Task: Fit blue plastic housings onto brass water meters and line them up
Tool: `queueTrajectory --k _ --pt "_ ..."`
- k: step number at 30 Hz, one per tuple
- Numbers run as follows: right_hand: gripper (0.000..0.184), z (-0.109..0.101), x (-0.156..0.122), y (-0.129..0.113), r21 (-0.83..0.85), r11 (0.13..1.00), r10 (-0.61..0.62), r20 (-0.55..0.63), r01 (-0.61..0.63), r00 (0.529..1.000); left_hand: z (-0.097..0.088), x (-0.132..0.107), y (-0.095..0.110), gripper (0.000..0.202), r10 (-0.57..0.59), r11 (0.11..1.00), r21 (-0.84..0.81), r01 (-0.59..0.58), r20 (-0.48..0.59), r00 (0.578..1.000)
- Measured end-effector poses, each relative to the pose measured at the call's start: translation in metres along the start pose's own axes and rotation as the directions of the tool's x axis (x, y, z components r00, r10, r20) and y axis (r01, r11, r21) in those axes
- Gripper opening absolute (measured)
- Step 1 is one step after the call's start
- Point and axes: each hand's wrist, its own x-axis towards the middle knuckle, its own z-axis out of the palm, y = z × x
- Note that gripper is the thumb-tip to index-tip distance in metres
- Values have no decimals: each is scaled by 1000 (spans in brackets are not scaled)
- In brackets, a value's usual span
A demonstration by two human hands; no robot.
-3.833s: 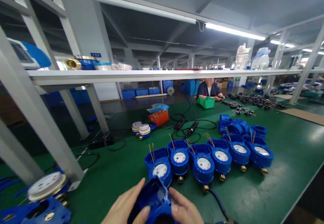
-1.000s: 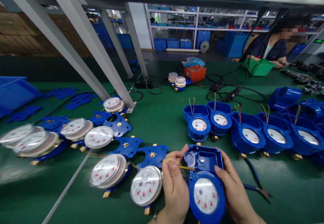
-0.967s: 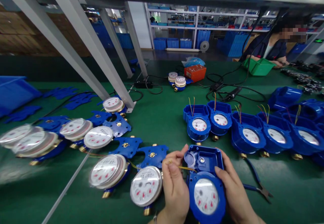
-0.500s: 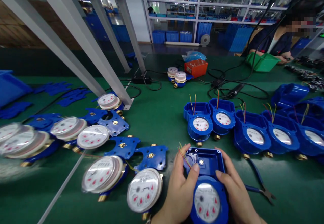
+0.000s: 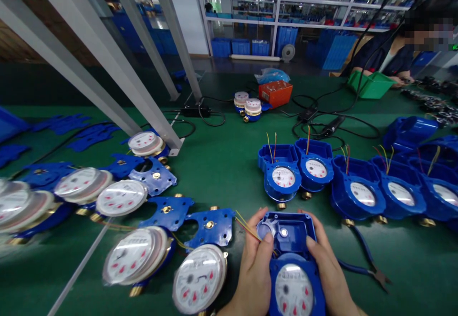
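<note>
A blue water meter (image 5: 294,287) with a white dial and an open box-shaped housing on top is gripped between both hands. My left hand (image 5: 255,268) wraps its left side, the thumb on the housing's edge beside a few thin red and yellow wires (image 5: 246,226). My right hand (image 5: 327,263) holds the right side, thumb on the rim. Close to the right hand lie blue-handled pliers (image 5: 368,269), jaws to the right. Left of the left hand stand an uncased meter (image 5: 201,278) and a flat blue bracket plate (image 5: 214,225).
Several blue-cased meters (image 5: 361,194) with upright wires line the right side. More uncased meters (image 5: 136,256) fill the left. Grey posts (image 5: 96,49) rise from the bench. An orange box (image 5: 275,93), black cables (image 5: 315,116) and a green bin (image 5: 372,85) lie farther back, near a person (image 5: 382,58).
The wires by my left thumb now lean further out to the left. Both hands keep hold of the meter, and the view has shifted slightly.
</note>
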Motion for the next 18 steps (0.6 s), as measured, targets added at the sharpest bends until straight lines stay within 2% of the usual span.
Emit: queueTrajectory --k 5,10,13,15,16,17,18 --pt "58 2 -1 -1 -17 1000 -2 -11 2 1000 0 1 -4 51 -4 999 -45 5 26 1000" --pt "57 8 1 2 38 999 -38 33 36 999 1 3 -6 50 26 1000 8 -26 23 999" --pt "56 -3 1 5 -95 979 -174 59 179 983 0 2 -3 50 57 998 35 -59 32 998" --pt "57 -27 2 9 -295 885 -346 100 360 933 -1 0 0 50 94 992 73 -98 57 994" --pt "59 -44 4 11 -430 790 -428 124 437 895 -2 -1 1 50 112 989 93 -119 74 991" --pt "61 -62 6 14 -583 656 -496 145 479 856 -4 -1 1 51 132 984 107 -142 92 987" --pt "64 -81 9 18 -731 493 -546 162 472 822 -5 -2 1 52 154 979 117 -167 109 982"
